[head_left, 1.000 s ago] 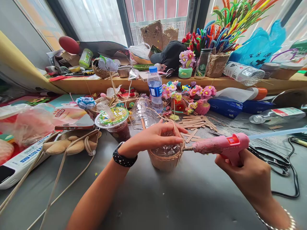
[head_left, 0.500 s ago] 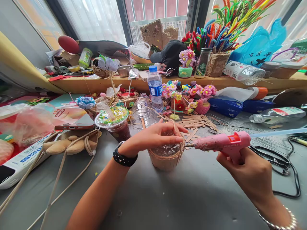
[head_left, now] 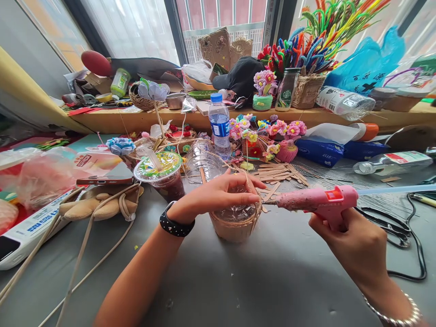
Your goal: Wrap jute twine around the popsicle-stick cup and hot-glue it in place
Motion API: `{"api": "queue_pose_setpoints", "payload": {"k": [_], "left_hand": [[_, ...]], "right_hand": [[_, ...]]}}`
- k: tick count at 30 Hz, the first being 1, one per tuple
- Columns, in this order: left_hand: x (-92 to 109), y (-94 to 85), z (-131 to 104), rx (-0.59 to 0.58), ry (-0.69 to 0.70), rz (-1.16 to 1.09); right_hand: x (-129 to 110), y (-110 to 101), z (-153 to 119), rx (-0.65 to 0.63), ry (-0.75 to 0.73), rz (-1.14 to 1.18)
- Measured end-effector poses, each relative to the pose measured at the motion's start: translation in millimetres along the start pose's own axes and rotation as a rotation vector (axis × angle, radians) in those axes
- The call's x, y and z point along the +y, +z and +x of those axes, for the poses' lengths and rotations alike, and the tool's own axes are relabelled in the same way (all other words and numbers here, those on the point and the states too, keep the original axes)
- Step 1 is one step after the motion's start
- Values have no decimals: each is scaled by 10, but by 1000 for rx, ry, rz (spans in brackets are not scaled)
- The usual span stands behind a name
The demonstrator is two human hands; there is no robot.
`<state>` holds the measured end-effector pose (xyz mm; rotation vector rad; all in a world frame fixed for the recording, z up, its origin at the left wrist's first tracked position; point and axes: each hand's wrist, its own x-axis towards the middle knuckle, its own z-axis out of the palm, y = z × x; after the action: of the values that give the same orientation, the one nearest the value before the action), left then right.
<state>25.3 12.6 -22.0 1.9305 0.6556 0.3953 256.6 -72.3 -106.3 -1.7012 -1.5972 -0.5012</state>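
Observation:
A small round container (head_left: 233, 227), clear inside with a brown covering and twine at its rim, stands on the grey table. My left hand (head_left: 228, 193) reaches over its top, fingers closed on a strand of twine (head_left: 250, 184) that rises at the rim. My right hand (head_left: 357, 236) is wrapped round the handle of a pink glue gun (head_left: 316, 201). A pale glue stick sticks out of its back, and its nozzle points left at the container's right rim, by the twine. Whether the tip touches is too small to tell.
A lidded drink cup (head_left: 160, 175) stands left of the container, a water bottle (head_left: 220, 127) behind it. Flat wooden sticks (head_left: 281, 174) lie behind to the right. Black-handled scissors (head_left: 384, 225) and a black cord lie beyond my right hand.
The glue gun's nozzle has shifted very slightly up and left toward the container's rim. My left hand keeps its place on the twine.

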Motion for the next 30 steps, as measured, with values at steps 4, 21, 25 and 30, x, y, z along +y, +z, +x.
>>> {"api": "queue_pose_setpoints", "payload": {"k": [4, 21, 25, 30], "left_hand": [[5, 4, -1, 3, -13, 1], [-10, 7, 5, 10, 12, 3], [-20, 7, 5, 13, 27, 20], [-22, 9, 10, 17, 31, 38]], "right_hand": [[-16, 3, 20, 5, -7, -32], [-6, 49, -1, 19, -2, -3], [-12, 42, -4, 30, -24, 8], [-32, 62, 0, -1, -2, 18]]}}
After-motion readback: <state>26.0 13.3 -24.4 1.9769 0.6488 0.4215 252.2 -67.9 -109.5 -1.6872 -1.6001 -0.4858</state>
